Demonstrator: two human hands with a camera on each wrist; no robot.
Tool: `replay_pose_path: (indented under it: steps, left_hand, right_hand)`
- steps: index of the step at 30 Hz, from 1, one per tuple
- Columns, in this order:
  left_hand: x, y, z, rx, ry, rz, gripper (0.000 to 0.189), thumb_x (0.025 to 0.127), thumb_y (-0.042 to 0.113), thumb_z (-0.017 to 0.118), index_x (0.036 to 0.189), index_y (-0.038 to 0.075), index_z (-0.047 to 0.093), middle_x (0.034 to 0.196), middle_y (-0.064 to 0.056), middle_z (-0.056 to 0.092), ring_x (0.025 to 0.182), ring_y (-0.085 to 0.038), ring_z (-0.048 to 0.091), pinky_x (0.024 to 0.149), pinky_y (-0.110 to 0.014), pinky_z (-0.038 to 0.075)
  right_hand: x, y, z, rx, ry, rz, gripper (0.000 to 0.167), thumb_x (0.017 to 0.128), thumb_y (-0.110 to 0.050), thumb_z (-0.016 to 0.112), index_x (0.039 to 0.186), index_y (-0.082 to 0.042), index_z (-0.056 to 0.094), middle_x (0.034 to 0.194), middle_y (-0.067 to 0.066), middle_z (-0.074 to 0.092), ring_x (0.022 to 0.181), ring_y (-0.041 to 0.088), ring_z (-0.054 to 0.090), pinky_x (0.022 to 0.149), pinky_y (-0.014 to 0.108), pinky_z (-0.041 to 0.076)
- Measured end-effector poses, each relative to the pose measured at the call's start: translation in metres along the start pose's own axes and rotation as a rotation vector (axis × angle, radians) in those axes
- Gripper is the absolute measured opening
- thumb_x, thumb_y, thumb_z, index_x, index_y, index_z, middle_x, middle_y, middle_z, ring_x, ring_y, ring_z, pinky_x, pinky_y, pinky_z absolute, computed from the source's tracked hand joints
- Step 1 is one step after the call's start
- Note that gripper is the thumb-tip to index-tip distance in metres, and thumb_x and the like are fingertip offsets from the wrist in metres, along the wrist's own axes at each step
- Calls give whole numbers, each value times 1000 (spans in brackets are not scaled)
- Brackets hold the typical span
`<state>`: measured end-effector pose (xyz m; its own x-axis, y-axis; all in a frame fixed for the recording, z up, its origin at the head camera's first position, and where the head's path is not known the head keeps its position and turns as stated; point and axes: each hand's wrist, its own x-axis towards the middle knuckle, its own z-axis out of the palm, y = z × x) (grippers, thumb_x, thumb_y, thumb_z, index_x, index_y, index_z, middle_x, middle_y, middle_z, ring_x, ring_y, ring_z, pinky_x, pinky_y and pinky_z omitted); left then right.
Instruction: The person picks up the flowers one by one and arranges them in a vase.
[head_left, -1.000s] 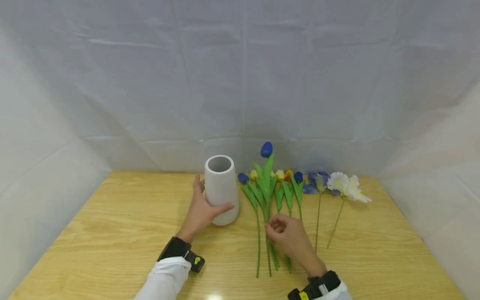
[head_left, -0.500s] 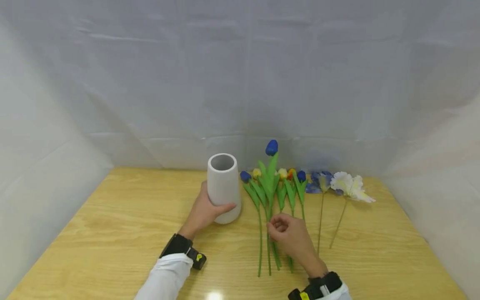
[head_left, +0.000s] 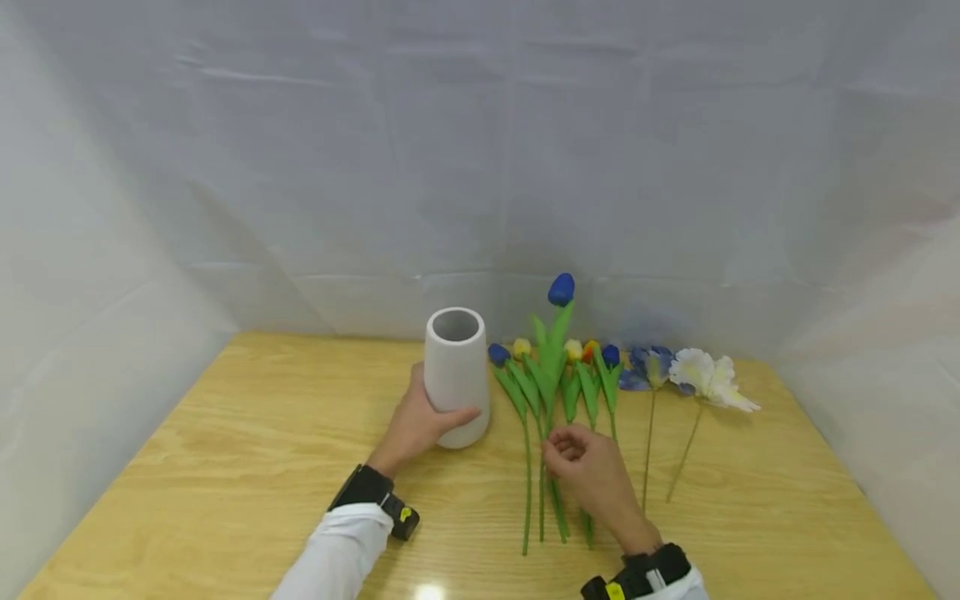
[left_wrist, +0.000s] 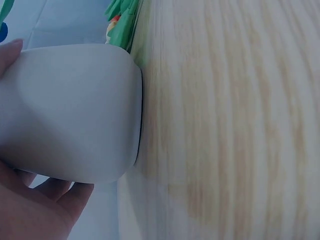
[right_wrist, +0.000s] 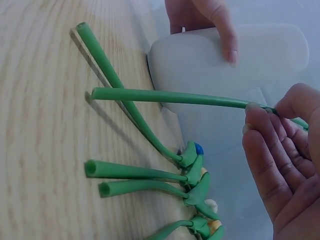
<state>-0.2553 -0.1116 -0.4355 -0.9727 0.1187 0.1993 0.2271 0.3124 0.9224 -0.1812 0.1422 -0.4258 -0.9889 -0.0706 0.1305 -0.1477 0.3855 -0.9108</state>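
Observation:
A tall white vase [head_left: 455, 375] stands upright on the table, its open mouth facing up. My left hand [head_left: 422, 421] grips its lower left side, thumb across the front; the other fingers are mostly hidden behind it in the head view. To the right, my right hand [head_left: 596, 479] pinches the green stem [right_wrist: 170, 96] of a blue tulip [head_left: 561, 289] between thumb and fingers. That tulip is raised, its bloom above the others, and the stem's lower end hangs close over the table in the right wrist view.
Several tulips in blue [head_left: 498, 354], yellow [head_left: 522, 347] and orange lie in a row right of the vase. Farther right lie a purple-blue iris-like flower [head_left: 651, 367] and a white ruffled flower [head_left: 708, 379] on thin stems. Pale sheeting [head_left: 480, 167] walls the wooden table [head_left: 262, 433].
My left fingers have closed in around the vase's side. The pinched blue tulip has shifted slightly right and up, its bloom leaning right. The whole head view has drifted a little.

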Motion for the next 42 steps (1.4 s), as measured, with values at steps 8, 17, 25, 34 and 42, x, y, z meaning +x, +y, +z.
replay_pose_path:
  steps: [8,17,25,34,42]
  left_hand:
    - [4,-1,8,-14,-2,-15,94,67,26,88,139,13,29,121,-11,53,106,-28,55,93,-48,43]
    - [11,-2,21,-38,-17,-9,95,67,26,88,140,12,28,120,-11,54,105,-28,55,93,-48,43]
    - [14,-2,29,-33,-25,13,95,68,27,87,140,11,27,121,-12,53,107,-27,55,92,-48,44]
    - [16,0,29,-16,-17,0,96,68,29,87,140,13,26,122,-11,52,108,-27,54,93,-48,43]
    - [18,0,35,-33,-24,5,94,69,28,86,140,13,27,122,-11,52,108,-27,54,93,-47,42]
  right_hand:
    - [5,-8,-12,-62,94,-100,8,88,-10,68,93,-4,69,75,-1,66,66,13,63,60,26,53]
    - [20,-20,-35,-95,187,-262,10,90,-15,67,94,-5,68,74,2,67,62,10,63,53,26,52]
    - [37,-41,-49,-124,275,-367,9,92,-17,65,92,-9,68,71,-2,68,62,12,64,55,24,51]
    - [55,-72,-53,-89,331,-448,11,94,-11,62,91,-1,66,71,7,67,60,16,63,50,22,50]
    - [66,-79,-64,-18,349,-503,17,95,-17,60,93,-1,65,75,9,68,64,11,65,54,24,54]
